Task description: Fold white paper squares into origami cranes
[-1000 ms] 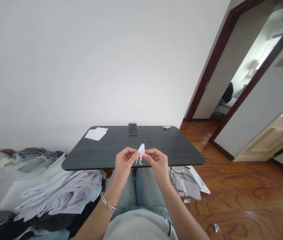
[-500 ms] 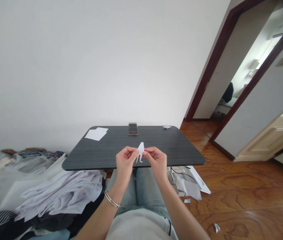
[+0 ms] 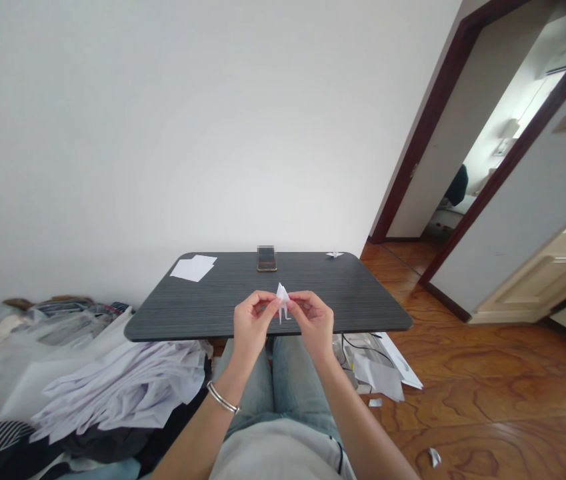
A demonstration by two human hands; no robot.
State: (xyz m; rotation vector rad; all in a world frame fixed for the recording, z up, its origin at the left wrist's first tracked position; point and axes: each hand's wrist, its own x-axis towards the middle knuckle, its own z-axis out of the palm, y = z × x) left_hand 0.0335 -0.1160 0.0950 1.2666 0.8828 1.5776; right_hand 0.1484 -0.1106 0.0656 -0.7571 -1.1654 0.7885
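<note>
Item: folded paper (image 3: 283, 297), white, small, held in the air above the near edge of the desk (image 3: 203, 315), over the person's lap.
Left hand (image 3: 251, 325): grip pinched on the paper's left side; bracelet (image 3: 223, 398) on the wrist.
Right hand (image 3: 315, 320): grip pinched on the paper's right side, just beside the left fingertips.
On the desk, far edge: sheets (image 3: 193, 268) at left, phone (image 3: 266, 259) in the middle, paper figure (image 3: 334, 254) at right, all well apart from the hands.
Floor: loose papers (image 3: 380, 373) under the desk's right side; scrap (image 3: 433, 457) nearer. Cloth pile (image 3: 113, 387) at left.
</note>
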